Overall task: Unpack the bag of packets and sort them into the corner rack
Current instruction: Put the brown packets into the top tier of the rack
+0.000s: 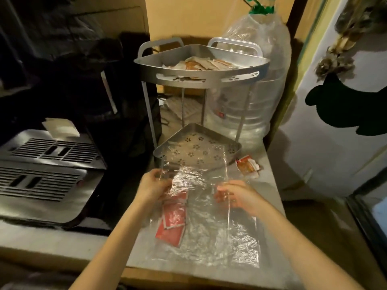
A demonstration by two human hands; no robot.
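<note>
A clear plastic bag (211,222) lies on the counter in front of a two-tier metal corner rack (146,70). Red packets (172,220) show through the bag's left side. My left hand (154,186) pinches the bag's open left edge. My right hand (236,195) is inside the bag's mouth, fingers curled, with the plastic over it. The rack's top shelf holds a heap of pale and orange packets (201,64). Its bottom shelf (234,150) shows bare flower-punched metal, partly covered by the bag's edge. One small red and white packet (248,166) lies on the counter right of the rack.
A large clear water bottle (263,84) stands behind the rack on the right. A black machine with a slotted metal tray (48,164) fills the left. A pale wall or door (326,143) borders the counter's right edge.
</note>
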